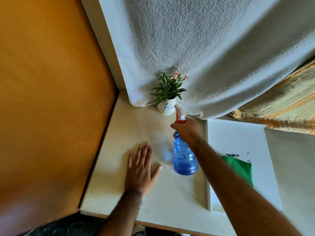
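Cream table [133, 126] in a corner, white cloth [204, 48] draped behind. Right hand [186, 132] clasps the neck of the blue bottle [185, 159], which is lifted and tilted, nozzle just beside the pot [166, 109]. Left hand [140, 169] lies flat on the table, grasping nothing. Advice: raise the nozzle toward the plant [167, 89], use short pulls, spare the cloth. Pot holds the plant; bottle's fill level unreadable.

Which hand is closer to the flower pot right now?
Right. The right hand, gripping the spray bottle, is just in front of the flower pot; the left hand lies flat on the table, farther back.
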Motion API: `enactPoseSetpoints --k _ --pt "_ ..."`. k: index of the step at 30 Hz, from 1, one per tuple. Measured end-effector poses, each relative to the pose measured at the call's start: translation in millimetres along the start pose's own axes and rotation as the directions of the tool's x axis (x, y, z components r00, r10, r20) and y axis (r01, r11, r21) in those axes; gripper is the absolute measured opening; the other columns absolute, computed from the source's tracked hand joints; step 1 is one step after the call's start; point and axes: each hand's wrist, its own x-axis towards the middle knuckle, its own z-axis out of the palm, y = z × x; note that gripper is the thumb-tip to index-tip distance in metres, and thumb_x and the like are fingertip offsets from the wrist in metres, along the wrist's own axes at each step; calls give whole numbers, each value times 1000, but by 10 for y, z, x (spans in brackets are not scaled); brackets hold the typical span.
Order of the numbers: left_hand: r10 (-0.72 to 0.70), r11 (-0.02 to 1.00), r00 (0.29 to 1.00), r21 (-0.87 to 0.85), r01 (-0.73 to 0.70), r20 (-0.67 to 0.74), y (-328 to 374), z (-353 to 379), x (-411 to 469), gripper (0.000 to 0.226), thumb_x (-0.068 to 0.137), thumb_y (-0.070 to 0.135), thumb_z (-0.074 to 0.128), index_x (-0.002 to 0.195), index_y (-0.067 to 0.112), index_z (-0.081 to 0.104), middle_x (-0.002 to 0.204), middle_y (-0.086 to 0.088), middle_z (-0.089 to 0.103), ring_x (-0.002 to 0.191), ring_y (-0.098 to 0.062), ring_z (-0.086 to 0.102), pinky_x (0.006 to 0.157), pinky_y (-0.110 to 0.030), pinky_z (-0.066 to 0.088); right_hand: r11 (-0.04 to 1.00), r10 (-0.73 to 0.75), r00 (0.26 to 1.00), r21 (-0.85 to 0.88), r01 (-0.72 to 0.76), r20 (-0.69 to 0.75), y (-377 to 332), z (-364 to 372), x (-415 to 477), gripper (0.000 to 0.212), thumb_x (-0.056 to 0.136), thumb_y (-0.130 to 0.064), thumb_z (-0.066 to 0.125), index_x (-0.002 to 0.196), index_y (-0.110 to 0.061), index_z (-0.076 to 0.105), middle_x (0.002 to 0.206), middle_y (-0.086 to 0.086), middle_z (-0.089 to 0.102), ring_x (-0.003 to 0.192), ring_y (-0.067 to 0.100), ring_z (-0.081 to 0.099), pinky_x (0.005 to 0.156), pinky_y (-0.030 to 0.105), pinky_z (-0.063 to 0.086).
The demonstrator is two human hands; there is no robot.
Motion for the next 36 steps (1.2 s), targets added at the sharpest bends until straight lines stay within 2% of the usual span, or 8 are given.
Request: enactPoseSetpoints --k 5,10,16,21,25,30,33,36 --pt "7 1000 1000 -5 -7 -22 -26 12 -9 84 98 66 41 161 10 34 171 -10 34 157 -30 33 123 -62 37 984 -105 974 119 131 -202 -44 -359 -221 16 76 -18 71 91 -21 77 56 -8 72 50 -3 66 49 7 47" --pt "19 1000 998 -10 -20 -58 -1 28 -12 83 98 64 41 160 8 36 169 -12 37 155 -31 37 121 -63 39 849 -229 850 330 412 -474 -26 -1034 -436 20 70 -9 70 79 -26 78 66 -9 75 57 10 67 58 26 55" --pt "25 1000 998 -12 -25 -54 0 42 -10 85 98 65 37 161 8 34 169 -13 35 155 -32 36 122 -63 36 776 -415 642 118 620 -645 280 -1571 -224 36 86 -2 62 99 -34 73 83 -18 74 68 13 65 67 34 56" --pt "28 1000 998 -2 -28 -48 -5 81 2 86 99 66 37 162 9 32 170 -13 34 155 -31 37 123 -63 36 836 -292 693 176 520 -659 656 -1658 66 17 84 -9 67 70 -1 60 62 4 55 61 14 49 61 33 42" --pt "28 1000 999 7 -28 -35 -27 105 -2 87 99 68 36 164 11 26 172 -10 30 157 -29 34 123 -62 35 836 -290 729 208 509 -620 785 -1585 87 17 85 -16 72 74 -29 73 64 2 66 62 18 63 60 29 52" --pt "25 1000 999 12 -24 -41 -43 124 -7 87 99 68 38 164 11 25 173 -9 29 158 -28 32 124 -61 33 828 -351 714 155 539 -606 800 -1558 167 12 83 -32 81 78 -33 70 90 5 78 74 13 69 72 28 58" --pt "30 999 999 19 -29 -27 -60 138 -17 89 99 69 37 165 12 20 174 -8 26 159 -27 29 125 -61 31 892 -281 768 138 430 -576 917 -1552 128 30 73 -55 84 83 -30 70 79 -12 73 71 -3 66 71 22 55" --pt "25 1000 999 10 -24 -20 -49 140 -13 89 98 68 38 165 13 21 174 -8 26 159 -27 29 125 -61 31 927 -287 818 70 367 -499 1052 -1560 22 67 67 -68 80 117 -24 68 94 -18 75 87 -13 67 79 9 49"
